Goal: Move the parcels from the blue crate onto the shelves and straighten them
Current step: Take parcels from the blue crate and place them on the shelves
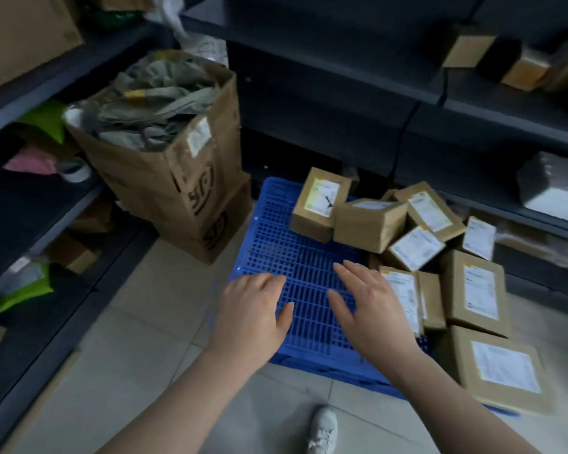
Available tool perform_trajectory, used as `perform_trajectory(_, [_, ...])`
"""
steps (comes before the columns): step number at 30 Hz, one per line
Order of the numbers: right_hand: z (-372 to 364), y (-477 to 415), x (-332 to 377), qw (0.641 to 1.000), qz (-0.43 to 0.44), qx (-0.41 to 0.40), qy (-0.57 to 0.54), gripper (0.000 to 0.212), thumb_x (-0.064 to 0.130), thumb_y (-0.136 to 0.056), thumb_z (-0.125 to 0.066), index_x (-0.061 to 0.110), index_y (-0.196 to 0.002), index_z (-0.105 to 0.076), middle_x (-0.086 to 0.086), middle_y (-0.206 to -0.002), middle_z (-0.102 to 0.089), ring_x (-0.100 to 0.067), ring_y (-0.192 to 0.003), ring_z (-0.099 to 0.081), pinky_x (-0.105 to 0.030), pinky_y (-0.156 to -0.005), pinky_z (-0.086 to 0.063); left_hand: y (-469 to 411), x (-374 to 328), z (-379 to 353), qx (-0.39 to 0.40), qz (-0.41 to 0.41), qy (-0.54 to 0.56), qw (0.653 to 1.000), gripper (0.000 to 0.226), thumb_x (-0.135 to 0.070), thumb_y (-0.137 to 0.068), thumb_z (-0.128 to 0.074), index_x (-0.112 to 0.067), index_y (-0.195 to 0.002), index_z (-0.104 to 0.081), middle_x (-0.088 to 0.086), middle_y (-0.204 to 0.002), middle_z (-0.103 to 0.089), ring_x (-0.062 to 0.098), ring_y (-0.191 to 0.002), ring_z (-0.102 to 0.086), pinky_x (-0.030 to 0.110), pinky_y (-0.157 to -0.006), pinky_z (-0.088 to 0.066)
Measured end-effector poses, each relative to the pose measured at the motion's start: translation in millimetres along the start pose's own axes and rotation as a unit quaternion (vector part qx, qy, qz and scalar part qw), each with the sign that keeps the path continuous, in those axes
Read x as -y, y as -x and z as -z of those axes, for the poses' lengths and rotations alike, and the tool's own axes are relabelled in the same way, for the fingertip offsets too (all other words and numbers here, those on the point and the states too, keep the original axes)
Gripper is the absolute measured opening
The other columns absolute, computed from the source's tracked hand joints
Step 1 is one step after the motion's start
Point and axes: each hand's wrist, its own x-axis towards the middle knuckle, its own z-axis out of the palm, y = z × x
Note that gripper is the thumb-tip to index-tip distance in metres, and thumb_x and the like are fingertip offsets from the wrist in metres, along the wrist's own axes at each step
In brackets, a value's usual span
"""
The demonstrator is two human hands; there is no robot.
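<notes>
Parcels (369,224): boxy cardboard | crate (295,257): blue lattice plastic | hands (253,309) (371,309): spread, empty

Dim, cool indoor light leaves the dark grey metal shelves (341,77) murky; the pale tiled floor (164,322) catches most brightness, while wide-angle bending and motion blur smear the edges

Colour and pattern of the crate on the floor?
The crate is blue, with a slotted grid lattice; the head view shows it.
</notes>
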Motion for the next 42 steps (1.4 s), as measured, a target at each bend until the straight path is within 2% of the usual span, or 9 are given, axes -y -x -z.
perform_trajectory(4, [21, 14, -77, 0.999, -0.052, -0.004, -0.014, 0.048, 0.038, -0.094, -0.049, 0.018, -0.139, -0.046, -0.001, -0.142, -0.047, -0.02, -0.133, -0.037, -0.035, -0.113, -0.027, -27, -69, -36, 0.049, -0.022, -0.001, 0.999, 0.044, -0.041, -0.088, -0.056, -0.017, -0.125, -0.058, -0.002, -0.114, -0.064, 0.023, -0.103, -0.06, 0.039, -0.09, -0.045])
perform_trajectory(8, [42, 26, -148, 0.994, -0.103, -0.005, -0.016, 0.045, 0.031, -0.094, -0.052, 0.017, -0.137, -0.048, -0.002, -0.141, -0.048, -0.021, -0.132, -0.039, -0.033, -0.11, -0.028, -51, -126, -73, 0.087, -0.041, 0.001, 0.995, 0.05, -0.045, -0.094, -0.043, -0.022, -0.139, -0.043, -0.007, -0.128, -0.055, 0.018, -0.118, -0.05, 0.034, -0.101, -0.036])
perform_trajectory(13, [51, 35, -213, 0.987, -0.151, -0.027, -0.041, 0.032, 0.021, -0.09, -0.059, 0.015, -0.121, -0.061, -0.003, -0.116, -0.063, -0.024, -0.111, -0.055, -0.035, -0.097, -0.039, -71, -172, -115, 0.127, -0.047, 0.003, 0.991, 0.048, -0.043, -0.094, -0.045, -0.023, -0.137, -0.043, -0.007, -0.128, -0.053, 0.016, -0.116, -0.05, 0.033, -0.099, -0.039])
perform_trajectory(16, [41, 35, -238, 0.985, -0.159, -0.026, -0.06, 0.03, 0.025, -0.091, -0.056, 0.02, -0.121, -0.06, 0.004, -0.119, -0.061, -0.019, -0.113, -0.053, -0.037, -0.099, -0.042, -81, -183, -140, 0.157, -0.03, -0.007, 0.987, 0.054, -0.046, -0.093, -0.045, -0.024, -0.14, -0.036, -0.006, -0.131, -0.05, 0.017, -0.116, -0.048, 0.033, -0.096, -0.041])
perform_trajectory(22, [7, 17, -276, 0.975, -0.209, -0.005, -0.079, 0.051, 0.048, -0.091, -0.035, 0.023, -0.132, -0.051, 0.002, -0.131, -0.055, -0.018, -0.118, -0.051, -0.043, -0.098, -0.044, -104, -196, -189, 0.203, 0.03, -0.042, 0.978, 0.076, -0.056, -0.087, -0.05, -0.022, -0.146, -0.016, 0.007, -0.143, -0.033, 0.024, -0.124, -0.041, 0.036, -0.092, -0.043])
perform_trajectory(27, [-18, 4, -296, 0.969, -0.223, -0.023, -0.1, 0.042, 0.038, -0.093, -0.042, 0.022, -0.13, -0.053, 0.001, -0.129, -0.057, -0.019, -0.119, -0.05, -0.043, -0.097, -0.045, -111, -199, -235, 0.232, 0.104, -0.002, 0.967, 0.099, -0.065, -0.073, -0.06, -0.028, -0.146, -0.004, 0.011, -0.149, -0.017, 0.032, -0.127, -0.035, 0.047, -0.095, -0.044])
perform_trajectory(31, [-32, 1, -299, 0.967, -0.224, -0.017, -0.123, 0.049, 0.044, -0.09, -0.032, 0.02, -0.125, -0.055, 0.004, -0.121, -0.06, -0.019, -0.112, -0.054, -0.044, -0.092, -0.047, -105, -200, -257, 0.219, 0.135, 0.064, 0.964, 0.109, -0.06, -0.067, -0.066, -0.034, -0.145, 0.005, 0.011, -0.145, -0.016, 0.03, -0.121, -0.039, 0.049, -0.085, -0.051])
perform_trajectory(37, [-32, -5, -293, 0.964, -0.232, -0.042, -0.119, 0.03, 0.017, -0.092, -0.053, 0.005, -0.119, -0.059, -0.01, -0.12, -0.061, -0.029, -0.114, -0.054, -0.041, -0.096, -0.044, -101, -192, -243, 0.213, 0.134, 0.161, 0.954, 0.109, -0.039, -0.064, -0.071, -0.038, -0.145, 0.002, 0.003, -0.135, -0.022, 0.02, -0.11, -0.042, 0.028, -0.076, -0.047])
perform_trajectory(42, [-30, -42, -285, 0.965, -0.231, -0.045, -0.118, 0.035, 0.029, -0.094, -0.05, 0.012, -0.123, -0.056, -0.01, -0.125, -0.057, -0.029, -0.117, -0.052, -0.04, -0.094, -0.045, -106, -171, -194, 0.165, 0.092, 0.155, 0.97, 0.104, -0.039, -0.065, -0.073, -0.04, -0.142, -0.003, -0.006, -0.134, -0.024, 0.019, -0.108, -0.046, 0.035, -0.069, -0.056])
